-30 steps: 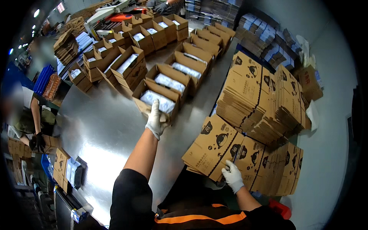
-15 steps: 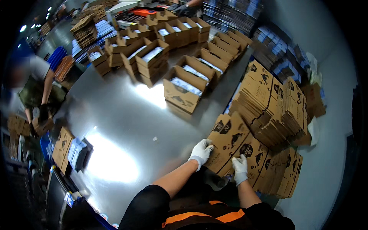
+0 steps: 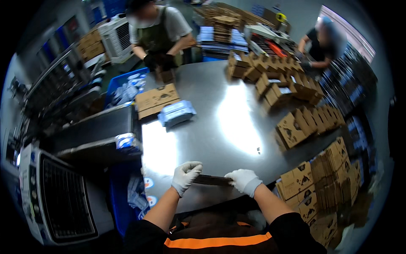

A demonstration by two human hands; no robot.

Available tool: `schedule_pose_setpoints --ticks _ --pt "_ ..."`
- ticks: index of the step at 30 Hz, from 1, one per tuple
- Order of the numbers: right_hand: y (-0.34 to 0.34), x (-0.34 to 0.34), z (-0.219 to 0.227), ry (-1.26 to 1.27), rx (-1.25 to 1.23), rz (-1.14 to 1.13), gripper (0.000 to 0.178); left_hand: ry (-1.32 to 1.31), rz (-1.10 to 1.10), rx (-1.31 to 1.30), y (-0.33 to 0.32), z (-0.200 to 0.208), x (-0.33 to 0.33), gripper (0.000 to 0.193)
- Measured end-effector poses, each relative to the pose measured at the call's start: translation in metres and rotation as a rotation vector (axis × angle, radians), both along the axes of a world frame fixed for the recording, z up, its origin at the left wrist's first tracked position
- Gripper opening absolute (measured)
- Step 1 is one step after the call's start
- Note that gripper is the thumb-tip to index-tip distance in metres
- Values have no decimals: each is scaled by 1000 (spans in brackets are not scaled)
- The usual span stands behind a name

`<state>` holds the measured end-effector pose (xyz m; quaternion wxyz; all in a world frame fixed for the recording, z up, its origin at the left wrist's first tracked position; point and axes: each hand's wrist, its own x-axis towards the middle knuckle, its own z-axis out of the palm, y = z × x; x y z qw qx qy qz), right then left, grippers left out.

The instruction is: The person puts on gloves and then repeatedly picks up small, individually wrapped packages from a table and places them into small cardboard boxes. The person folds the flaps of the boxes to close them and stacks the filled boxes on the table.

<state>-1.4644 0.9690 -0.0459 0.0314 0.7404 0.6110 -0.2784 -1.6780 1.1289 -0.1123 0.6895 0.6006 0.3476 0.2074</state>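
Note:
Between my gloved hands is a flat cardboard carton (image 3: 212, 180), seen nearly edge-on as a dark strip. My left hand (image 3: 186, 177) grips its left end, fingers curled. At the other end my right hand (image 3: 245, 181) pinches it. Both wear white gloves and hold it just above the near edge of the metal table (image 3: 203, 148). To the right lie stacks of flat printed cartons (image 3: 296, 182). The face of the held carton is hidden by the angle.
Opened cartons (image 3: 292, 129) stand in rows at the right, several with white packets inside. A flat carton (image 3: 157, 100) and blue-white packs (image 3: 176, 112) lie at the left beside a conveyor (image 3: 93, 127). Blue bins (image 3: 127, 86) hold packets. Two co-workers stand across the table.
My view has swung left. Both hands have come away from the carton stacks with one flat carton, which is now tilted edge-on in front of me.

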Motion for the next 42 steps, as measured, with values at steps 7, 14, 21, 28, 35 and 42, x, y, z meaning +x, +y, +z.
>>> schedule_pose_setpoints --ticks 7,14,21,28,35,42 --pt "52 -41 -49 -234 547 -213 58 84 318 -127 -13 -17 -103 29" --pt "76 -64 -94 970 777 -871 90 -132 293 -170 9 -18 -119 27" --pt "99 -105 -73 332 490 -295 93 219 638 220 21 12 -104 26" --pt "96 -89 -75 295 654 337 29 404 738 329 26 -16 -91 57" --pt "147 -44 -225 1043 -144 -260 20 425 528 387 51 -33 -123 55" --pt "171 -126 -106 1039 -49 -158 30 400 989 133 11 -108 -175 48"
